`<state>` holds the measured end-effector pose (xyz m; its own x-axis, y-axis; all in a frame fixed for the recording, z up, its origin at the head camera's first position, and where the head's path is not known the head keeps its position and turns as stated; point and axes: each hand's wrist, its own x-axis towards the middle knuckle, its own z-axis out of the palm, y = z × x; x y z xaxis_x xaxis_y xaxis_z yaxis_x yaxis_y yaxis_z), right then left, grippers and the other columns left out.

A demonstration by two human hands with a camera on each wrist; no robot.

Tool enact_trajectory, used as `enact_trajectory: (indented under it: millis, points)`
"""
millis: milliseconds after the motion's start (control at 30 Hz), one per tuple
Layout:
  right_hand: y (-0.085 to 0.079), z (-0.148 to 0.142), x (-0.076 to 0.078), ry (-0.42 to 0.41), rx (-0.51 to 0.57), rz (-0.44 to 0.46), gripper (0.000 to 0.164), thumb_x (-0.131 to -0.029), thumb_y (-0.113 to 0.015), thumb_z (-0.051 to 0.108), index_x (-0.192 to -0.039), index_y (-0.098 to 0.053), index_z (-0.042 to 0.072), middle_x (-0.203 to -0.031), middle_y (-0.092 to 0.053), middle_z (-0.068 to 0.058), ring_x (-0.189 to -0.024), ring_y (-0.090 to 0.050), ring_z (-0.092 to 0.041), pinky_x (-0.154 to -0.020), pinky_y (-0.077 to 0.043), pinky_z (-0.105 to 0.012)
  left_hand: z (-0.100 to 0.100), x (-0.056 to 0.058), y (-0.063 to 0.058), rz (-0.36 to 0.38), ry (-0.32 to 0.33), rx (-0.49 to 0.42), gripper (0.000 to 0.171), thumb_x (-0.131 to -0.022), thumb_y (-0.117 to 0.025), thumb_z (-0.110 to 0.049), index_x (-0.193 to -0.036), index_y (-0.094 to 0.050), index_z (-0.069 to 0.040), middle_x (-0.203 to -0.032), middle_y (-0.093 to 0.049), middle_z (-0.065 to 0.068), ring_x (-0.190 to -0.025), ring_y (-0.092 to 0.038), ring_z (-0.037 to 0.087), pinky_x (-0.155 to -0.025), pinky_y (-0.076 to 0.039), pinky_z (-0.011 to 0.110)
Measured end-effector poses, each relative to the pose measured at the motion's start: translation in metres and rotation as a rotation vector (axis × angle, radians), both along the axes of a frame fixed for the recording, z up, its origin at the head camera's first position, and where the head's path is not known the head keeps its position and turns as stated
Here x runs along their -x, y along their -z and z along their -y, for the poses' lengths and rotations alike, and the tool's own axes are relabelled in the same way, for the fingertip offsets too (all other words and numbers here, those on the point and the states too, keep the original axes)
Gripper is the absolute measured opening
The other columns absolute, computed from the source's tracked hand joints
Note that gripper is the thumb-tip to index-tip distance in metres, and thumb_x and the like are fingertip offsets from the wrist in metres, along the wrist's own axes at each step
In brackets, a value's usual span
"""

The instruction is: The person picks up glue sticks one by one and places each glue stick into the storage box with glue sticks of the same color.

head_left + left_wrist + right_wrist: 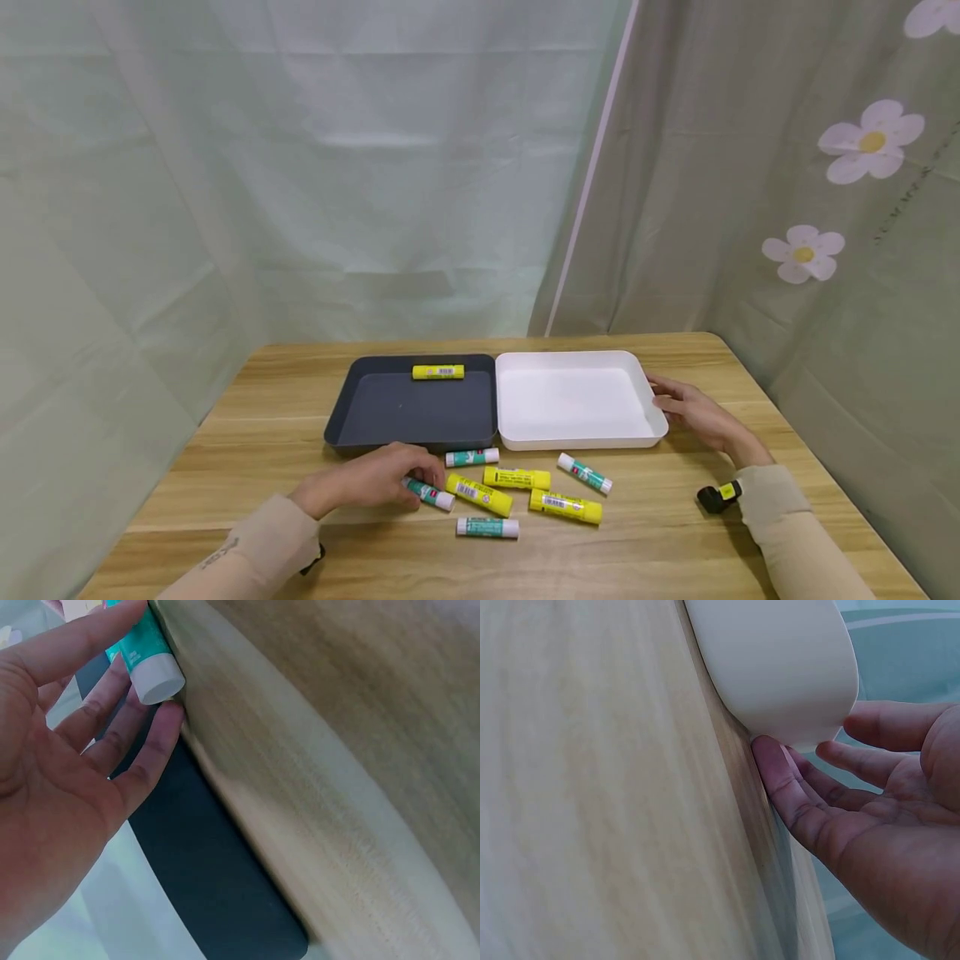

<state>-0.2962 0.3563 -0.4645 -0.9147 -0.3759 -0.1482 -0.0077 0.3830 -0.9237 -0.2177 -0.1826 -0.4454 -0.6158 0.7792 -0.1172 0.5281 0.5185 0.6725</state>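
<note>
My left hand (390, 477) is at the near edge of the dark tray (420, 412), its thumb and fingers around a green glue stick (429, 493) with a white cap. In the left wrist view this glue stick (154, 664) sits between thumb and fingertips, low over the wood. A yellow glue stick (438, 372) lies at the back of the dark tray. Over on the right, my right hand (701, 415) touches the outer side of the white tray (577, 443); the right wrist view shows its fingertips against the tray's wall (787, 667).
Several loose glue sticks lie in front of the trays, among them a yellow one (566, 506) and green ones (585, 473). Both trays stand side by side on the wooden table (247, 417). Behind hangs a pale curtain (405, 183). A black strap (718, 497) is at the right wrist.
</note>
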Motion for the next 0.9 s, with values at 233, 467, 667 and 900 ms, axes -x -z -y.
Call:
enact_trajectory:
  millis: [233, 467, 667, 900]
  points:
    - [0.001, -0.002, 0.001, 0.014, -0.015, 0.011, 0.065, -0.111, -0.047, 0.016, -0.164, -0.015, -0.004, -0.168, -0.014, -0.031, -0.147, -0.031, -0.047, -0.11, -0.044, -0.037, 0.0, 0.001, 0.001, 0.005, 0.0, -0.002, 0.033, -0.088, -0.081, 0.001, -0.109, -0.073, -0.023, -0.105, -0.066, -0.013, -0.092, -0.061, 0.003, -0.084, -0.054, 0.026]
    - [0.002, -0.002, 0.002, 0.013, -0.023, 0.003, 0.066, -0.111, -0.049, 0.018, -0.164, -0.016, -0.004, -0.168, -0.015, -0.031, -0.147, -0.031, -0.047, -0.113, -0.043, -0.044, 0.003, 0.001, -0.004, 0.024, -0.004, -0.018, 0.03, -0.09, -0.079, -0.002, -0.11, -0.074, -0.023, -0.106, -0.068, -0.013, -0.093, -0.062, 0.004, -0.084, -0.055, 0.027]
    - [0.003, -0.003, 0.002, 0.011, -0.01, 0.003, 0.067, -0.111, -0.05, 0.018, -0.164, -0.017, -0.004, -0.167, -0.016, -0.032, -0.146, -0.033, -0.045, -0.105, -0.046, -0.028, 0.006, 0.003, -0.008, 0.008, -0.041, -0.039, 0.028, -0.092, -0.079, -0.008, -0.114, -0.075, -0.025, -0.107, -0.068, -0.013, -0.094, -0.061, 0.006, -0.083, -0.054, 0.028]
    - [0.005, -0.004, 0.003, 0.013, -0.011, -0.006, 0.067, -0.111, -0.05, 0.019, -0.164, -0.017, -0.004, -0.164, -0.022, -0.035, -0.14, -0.041, -0.04, -0.096, -0.048, -0.021, 0.001, 0.007, -0.014, -0.001, -0.033, -0.084, 0.026, -0.094, -0.077, -0.01, -0.118, -0.075, -0.022, -0.112, -0.07, -0.01, -0.096, -0.062, 0.006, -0.084, -0.054, 0.028]
